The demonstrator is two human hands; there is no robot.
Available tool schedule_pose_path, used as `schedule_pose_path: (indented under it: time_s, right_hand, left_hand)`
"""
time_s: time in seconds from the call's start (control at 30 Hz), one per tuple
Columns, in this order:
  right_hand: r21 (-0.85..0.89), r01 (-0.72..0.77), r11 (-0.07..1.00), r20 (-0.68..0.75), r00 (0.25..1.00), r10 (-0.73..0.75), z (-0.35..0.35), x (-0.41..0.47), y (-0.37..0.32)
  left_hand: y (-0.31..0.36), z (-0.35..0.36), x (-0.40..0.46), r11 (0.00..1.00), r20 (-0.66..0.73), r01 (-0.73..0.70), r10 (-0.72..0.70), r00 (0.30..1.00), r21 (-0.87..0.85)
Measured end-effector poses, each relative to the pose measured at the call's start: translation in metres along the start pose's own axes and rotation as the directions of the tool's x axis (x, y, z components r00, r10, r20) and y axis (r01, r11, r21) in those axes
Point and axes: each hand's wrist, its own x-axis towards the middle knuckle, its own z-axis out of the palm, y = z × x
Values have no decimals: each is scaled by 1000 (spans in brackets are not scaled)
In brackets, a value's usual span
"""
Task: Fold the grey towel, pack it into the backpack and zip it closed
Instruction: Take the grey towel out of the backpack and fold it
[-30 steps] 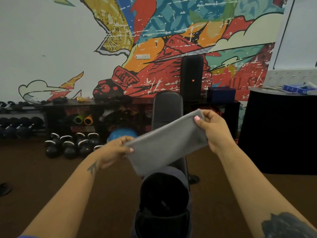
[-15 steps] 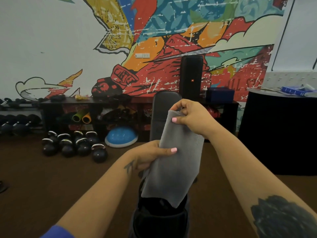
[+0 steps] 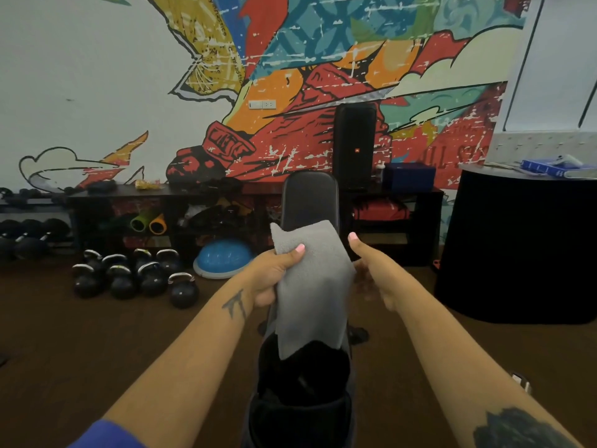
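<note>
The grey towel hangs folded lengthwise in front of me, its lower end dangling over the backpack's mouth. My left hand grips its left edge, thumb across the front. My right hand sits at the towel's right edge with the thumb up; its fingers are partly hidden behind the cloth, so I cannot tell its hold. The black backpack stands open below, on a padded bench that runs away from me.
Several kettlebells and a blue balance dome lie on the brown floor at left. A low black shelf lines the mural wall, with a tall speaker on it. A black round table stands right.
The towel went from stretched wide between both hands to folded narrow and hanging. My right hand dropped from the top edge to the right side; my left hand took the upper left edge.
</note>
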Motion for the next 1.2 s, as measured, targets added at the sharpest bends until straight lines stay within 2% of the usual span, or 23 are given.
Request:
schedule_pose_path:
  time_s: [0.1, 0.2, 0.37, 0.5, 0.6, 0.67, 0.77, 0.83, 0.93, 1.07, 1.2]
  right_hand:
    - [49, -10, 999, 46, 999, 7, 2, 3, 6]
    - [117, -11, 993, 33, 999, 7, 3, 3, 6]
    - [207, 55, 977, -97, 995, -36, 3, 6, 4]
    - [210, 119, 970, -221, 973, -72, 1, 11, 6]
    - [142, 171, 975, -330, 937, -116, 2, 15, 4]
    - [149, 215, 965, -335, 930, -155, 1, 13, 0]
    - [96, 241, 966, -218, 952, -216, -2, 8, -4]
    - [27, 261, 965, -196, 948, -251, -2, 7, -4]
    - [-102, 300, 948, -241, 918, -316, -1, 11, -3]
    - [-349, 277, 895, -281, 880, -383, -3, 11, -4]
    - [-469, 275, 839, -260, 865, -429, 0, 9, -5]
  left_hand:
    - [1, 1, 1, 1000, -16, -10, 9, 1000, -19]
    - [1, -2, 1, 1000, -58, 23, -22, 998, 14]
    - [2, -5, -2, 974, -127, 139, -117, 985, 180]
    - [4, -3, -2, 974, -161, 108, -77, 984, 199]
    - [8, 0, -1, 969, -111, 63, -38, 993, 238]
    - [10, 2, -1, 923, -63, 15, 10, 998, 383]
    - [12, 1, 0, 783, -102, -32, 121, 987, 621]
    - [13, 2, 1, 697, -111, -45, 177, 978, 715]
    - [15, 7, 3, 605, -100, -54, 219, 971, 794]
    - [17, 9, 2, 468, -58, -50, 213, 975, 882]
    - [17, 7, 6, 455, -59, -52, 227, 972, 889]
